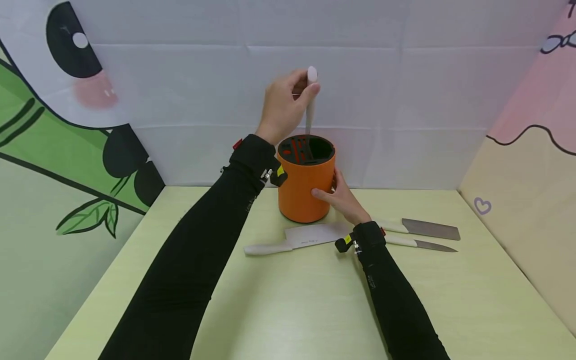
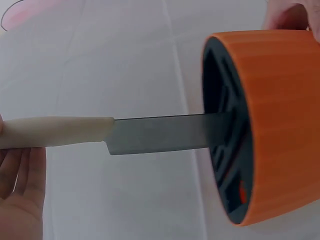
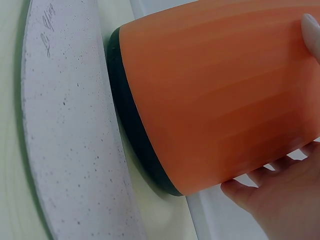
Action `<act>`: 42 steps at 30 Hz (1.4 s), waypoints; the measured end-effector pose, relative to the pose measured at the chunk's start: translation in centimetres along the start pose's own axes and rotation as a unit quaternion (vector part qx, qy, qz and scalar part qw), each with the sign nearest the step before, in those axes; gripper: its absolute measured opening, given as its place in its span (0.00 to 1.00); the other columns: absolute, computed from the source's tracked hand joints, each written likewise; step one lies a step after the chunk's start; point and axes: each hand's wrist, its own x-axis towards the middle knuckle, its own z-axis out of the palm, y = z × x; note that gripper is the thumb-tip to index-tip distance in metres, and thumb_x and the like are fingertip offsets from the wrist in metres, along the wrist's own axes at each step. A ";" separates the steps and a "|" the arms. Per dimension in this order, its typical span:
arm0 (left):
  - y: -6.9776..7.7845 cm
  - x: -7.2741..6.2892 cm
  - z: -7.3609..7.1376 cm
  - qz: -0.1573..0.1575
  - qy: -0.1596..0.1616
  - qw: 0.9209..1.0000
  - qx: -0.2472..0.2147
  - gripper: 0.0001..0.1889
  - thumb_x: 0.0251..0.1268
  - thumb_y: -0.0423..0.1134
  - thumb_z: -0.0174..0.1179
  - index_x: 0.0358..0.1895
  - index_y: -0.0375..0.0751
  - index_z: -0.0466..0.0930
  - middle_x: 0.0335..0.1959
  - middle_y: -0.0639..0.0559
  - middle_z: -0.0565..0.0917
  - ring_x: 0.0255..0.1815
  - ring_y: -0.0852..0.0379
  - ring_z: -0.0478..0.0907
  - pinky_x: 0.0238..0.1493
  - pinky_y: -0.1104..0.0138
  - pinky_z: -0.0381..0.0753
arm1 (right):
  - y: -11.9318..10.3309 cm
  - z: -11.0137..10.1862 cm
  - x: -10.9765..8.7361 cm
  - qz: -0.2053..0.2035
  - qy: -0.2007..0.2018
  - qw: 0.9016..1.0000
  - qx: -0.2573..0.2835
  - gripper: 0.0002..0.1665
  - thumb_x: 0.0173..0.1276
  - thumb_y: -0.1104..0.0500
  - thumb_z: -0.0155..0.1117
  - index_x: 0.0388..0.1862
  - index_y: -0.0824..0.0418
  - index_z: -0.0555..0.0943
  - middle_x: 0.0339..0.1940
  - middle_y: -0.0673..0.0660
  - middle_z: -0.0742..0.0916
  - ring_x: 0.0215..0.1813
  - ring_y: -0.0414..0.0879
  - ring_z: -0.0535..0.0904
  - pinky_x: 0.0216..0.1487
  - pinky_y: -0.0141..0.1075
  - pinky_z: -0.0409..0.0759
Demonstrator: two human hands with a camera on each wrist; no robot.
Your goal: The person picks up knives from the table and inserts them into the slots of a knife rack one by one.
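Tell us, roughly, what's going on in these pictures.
A person's left hand holds a knife by its pale handle, blade down, its far end at the top of an orange holder; how deep it goes is unclear. The right hand grips the holder's side. On the table, a cleaver lies in front of the holder, with a broad-bladed knife and a pointed knife to the right.

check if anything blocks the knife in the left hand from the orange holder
Nothing visible does: the knife in the left hand stands over the orange holder, its blade reaching the slotted top with nothing between.
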 end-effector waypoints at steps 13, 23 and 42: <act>-3.3 -1.6 1.2 0.001 -0.021 1.000 0.005 0.19 0.83 0.41 0.59 0.66 0.33 0.80 0.53 0.42 0.86 0.57 0.51 0.84 0.64 0.68 0.82 | -0.1 0.8 0.3 -0.004 -0.005 1.000 0.001 0.62 0.74 0.47 0.73 0.90 0.37 0.40 0.88 0.50 0.57 0.86 0.52 0.55 0.83 0.59 0.60; -5.2 -2.5 1.7 -0.019 -0.026 0.999 0.006 0.19 0.84 0.40 0.57 0.67 0.31 0.79 0.55 0.39 0.85 0.59 0.48 0.83 0.67 0.65 0.81 | -0.1 1.0 0.3 0.000 -0.001 1.000 0.004 0.64 0.72 0.43 0.75 0.90 0.39 0.41 0.88 0.52 0.58 0.85 0.54 0.56 0.83 0.62 0.60; -6.3 -2.6 2.5 -0.025 -0.023 0.999 0.016 0.18 0.84 0.42 0.56 0.64 0.31 0.79 0.51 0.40 0.84 0.56 0.47 0.82 0.63 0.62 0.82 | -0.3 0.8 0.1 0.014 0.001 1.000 -0.005 0.60 0.75 0.49 0.71 0.90 0.38 0.40 0.89 0.52 0.56 0.87 0.54 0.54 0.84 0.62 0.57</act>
